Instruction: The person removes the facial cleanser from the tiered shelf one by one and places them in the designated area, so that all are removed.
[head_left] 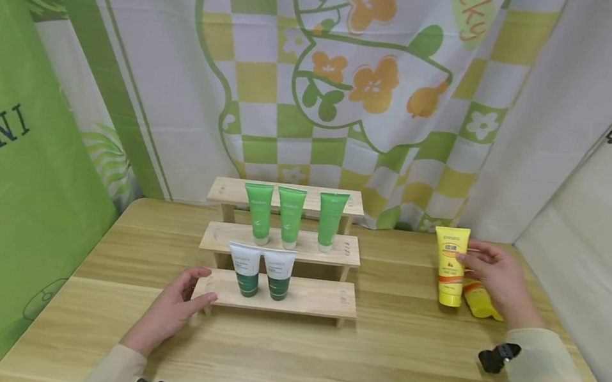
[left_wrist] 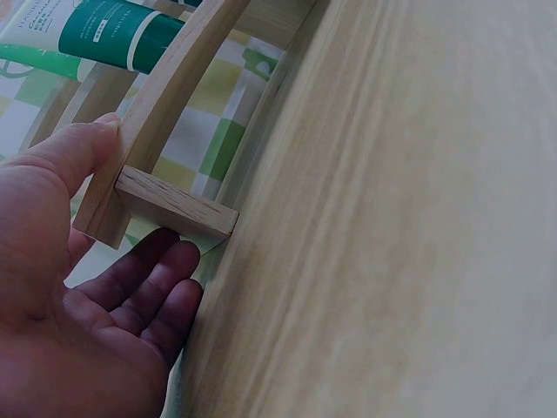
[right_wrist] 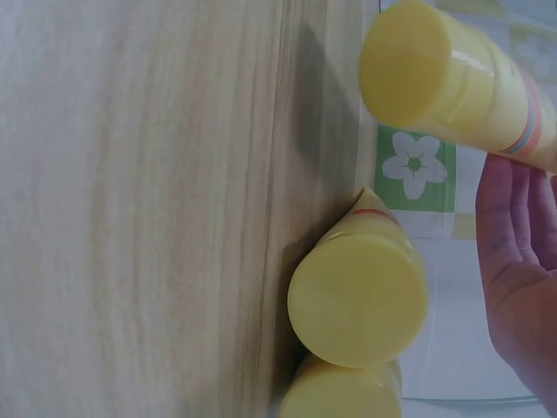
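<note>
Pinching a yellow tube (head_left: 451, 278) between thumb and fingers, right hand (head_left: 500, 282) holds it cap-down at three o'clock of the wooden rack (head_left: 317, 299). Two spare yellow tubes (right_wrist: 357, 300) lie on the table (head_left: 404, 372), toward the held one's four o'clock. Left hand (head_left: 169, 312) grips the rack's end, eight o'clock. Step, as judged: picking up. Next move probably calls for a steady pinch, a carry toward nine o'clock, and clearance from the standing green tubes (head_left: 289, 214).

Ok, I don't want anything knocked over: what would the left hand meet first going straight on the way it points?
The wooden rack, at the left end of its lowest step: the left hand is around that end, seemingly touching it, though depth is hard to judge.
</note>
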The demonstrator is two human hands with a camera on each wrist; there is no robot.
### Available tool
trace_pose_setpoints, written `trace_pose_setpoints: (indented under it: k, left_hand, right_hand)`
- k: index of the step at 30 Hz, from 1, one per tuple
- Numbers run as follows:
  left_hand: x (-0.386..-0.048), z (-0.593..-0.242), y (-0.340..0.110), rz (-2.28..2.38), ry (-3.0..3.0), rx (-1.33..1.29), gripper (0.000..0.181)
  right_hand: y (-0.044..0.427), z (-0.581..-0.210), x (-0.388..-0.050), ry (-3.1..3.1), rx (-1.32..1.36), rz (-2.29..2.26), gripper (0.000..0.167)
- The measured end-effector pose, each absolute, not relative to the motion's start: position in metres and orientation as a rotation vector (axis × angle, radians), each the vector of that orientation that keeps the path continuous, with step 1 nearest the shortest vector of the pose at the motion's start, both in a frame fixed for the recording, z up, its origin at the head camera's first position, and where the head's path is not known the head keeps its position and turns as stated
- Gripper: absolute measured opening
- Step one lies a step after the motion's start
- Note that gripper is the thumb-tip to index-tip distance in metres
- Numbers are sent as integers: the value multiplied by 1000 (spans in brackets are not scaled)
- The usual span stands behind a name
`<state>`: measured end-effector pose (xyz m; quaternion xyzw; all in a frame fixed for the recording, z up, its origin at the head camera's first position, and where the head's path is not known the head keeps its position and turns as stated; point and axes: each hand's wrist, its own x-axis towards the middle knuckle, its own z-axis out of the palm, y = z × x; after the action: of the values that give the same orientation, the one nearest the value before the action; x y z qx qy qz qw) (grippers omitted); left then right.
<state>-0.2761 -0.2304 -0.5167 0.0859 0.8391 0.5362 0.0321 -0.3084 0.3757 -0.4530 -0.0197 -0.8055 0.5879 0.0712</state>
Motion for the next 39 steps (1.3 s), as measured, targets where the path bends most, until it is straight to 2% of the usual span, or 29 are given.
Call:
trace_pose_setpoints:
  k: [5, 9, 20, 29, 39]
  left_hand:
    - [-276, -517, -231, 1662, 2570, 253, 62]
    - [-275, -517, -232, 1659, 2558, 233, 63]
    - [-275, -519, -232, 1670, 2554, 239, 62]
    - [-275, -520, -232, 1660, 2564, 246, 64]
    - [-276, -519, -232, 1657, 2561, 237, 64]
  right_hand:
    - [374, -453, -309, -2514, -85, 1664, 55]
    - [374, -454, -309, -2592, -131, 1603, 60]
    - [373, -466, -319, -2771, -225, 1372, 58]
    - [366, -462, -327, -2921, -246, 1109, 54]
    - [363, -457, -325, -2938, -297, 1072, 50]
